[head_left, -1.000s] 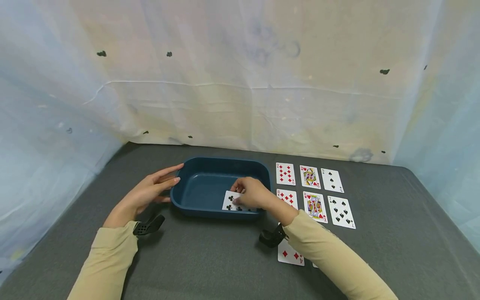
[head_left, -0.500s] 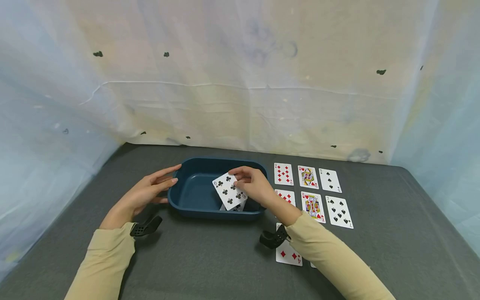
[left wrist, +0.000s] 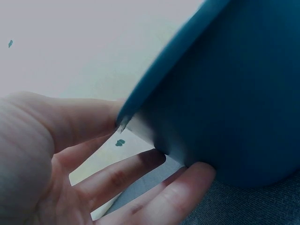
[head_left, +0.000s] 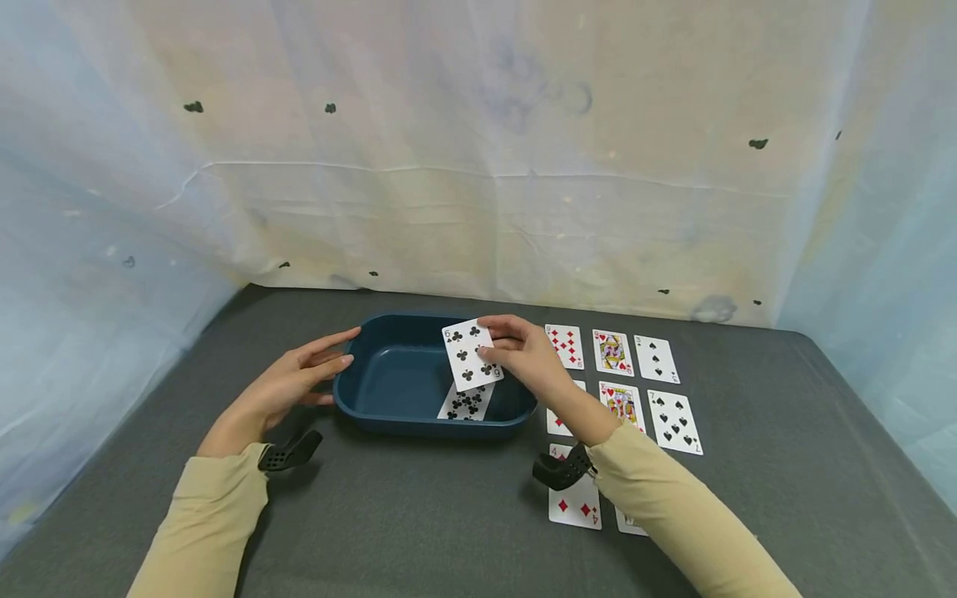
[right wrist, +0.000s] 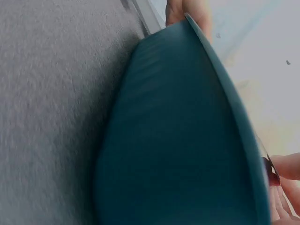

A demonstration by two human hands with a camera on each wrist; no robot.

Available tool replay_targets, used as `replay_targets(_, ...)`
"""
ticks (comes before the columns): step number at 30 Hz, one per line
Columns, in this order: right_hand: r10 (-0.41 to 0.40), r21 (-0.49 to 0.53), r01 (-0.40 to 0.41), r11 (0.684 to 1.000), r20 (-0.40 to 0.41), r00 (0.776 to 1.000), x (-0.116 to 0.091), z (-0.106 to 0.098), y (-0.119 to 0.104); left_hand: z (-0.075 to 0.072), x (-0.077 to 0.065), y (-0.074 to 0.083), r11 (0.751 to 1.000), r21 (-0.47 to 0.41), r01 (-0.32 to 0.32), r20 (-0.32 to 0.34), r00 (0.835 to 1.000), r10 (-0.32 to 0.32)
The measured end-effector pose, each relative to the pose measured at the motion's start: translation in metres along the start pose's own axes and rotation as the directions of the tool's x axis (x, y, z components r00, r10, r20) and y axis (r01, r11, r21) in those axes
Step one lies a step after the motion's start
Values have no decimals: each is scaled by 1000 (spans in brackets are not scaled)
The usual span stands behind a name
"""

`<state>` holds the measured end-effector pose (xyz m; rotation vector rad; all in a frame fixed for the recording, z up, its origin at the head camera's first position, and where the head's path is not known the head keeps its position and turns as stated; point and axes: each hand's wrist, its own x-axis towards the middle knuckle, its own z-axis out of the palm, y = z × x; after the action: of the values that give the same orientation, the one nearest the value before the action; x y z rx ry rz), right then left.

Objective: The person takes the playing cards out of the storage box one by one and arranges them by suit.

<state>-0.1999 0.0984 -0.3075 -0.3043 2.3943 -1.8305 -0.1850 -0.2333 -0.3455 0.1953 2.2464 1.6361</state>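
Note:
In the head view my right hand [head_left: 523, 353] pinches a six of clubs playing card [head_left: 465, 353] by its right edge, between thumb and fingers. The card is tilted above the right part of a dark blue rectangular tray [head_left: 426, 426]. Below it, inside the tray, lies another black-suited card [head_left: 465, 406], partly covered by the held one. My left hand [head_left: 292, 378] touches the tray's left end, fingers spread and fairly straight. In the left wrist view the fingertips [left wrist: 199, 173] rest against the tray's outer wall [left wrist: 225, 108].
Right of the tray, face-up cards lie in columns: diamonds such as the four of diamonds [head_left: 574, 507], the queen of hearts [head_left: 613, 353] and king of hearts [head_left: 620, 403], and the seven of spades [head_left: 675, 422]. My right forearm covers some. A pale curtain [head_left: 478, 208] hangs behind the table.
My right hand has lifted the six of clubs out of the tray, then moved it up and slightly right, uncovering more of the card beneath. My left hand stays at the tray's left end.

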Motion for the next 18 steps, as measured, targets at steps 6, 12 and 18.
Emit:
replay_targets(6, 15, 10, -14, 1000, -51, 999, -1, -20, -1, 0, 1, 0, 1000, -1, -5, 6, 1000, 5)
replay_targets(12, 32, -30, -35, 999, -84, 996, 0, -41, 4, 0, 0, 0, 1000, 7, -7, 3, 1000, 7)
replay_targets(18, 77, -57, -85, 995, -121, 990, 1, -62, 11, 0, -1, 0, 1000, 14, 4, 0, 1000, -4)
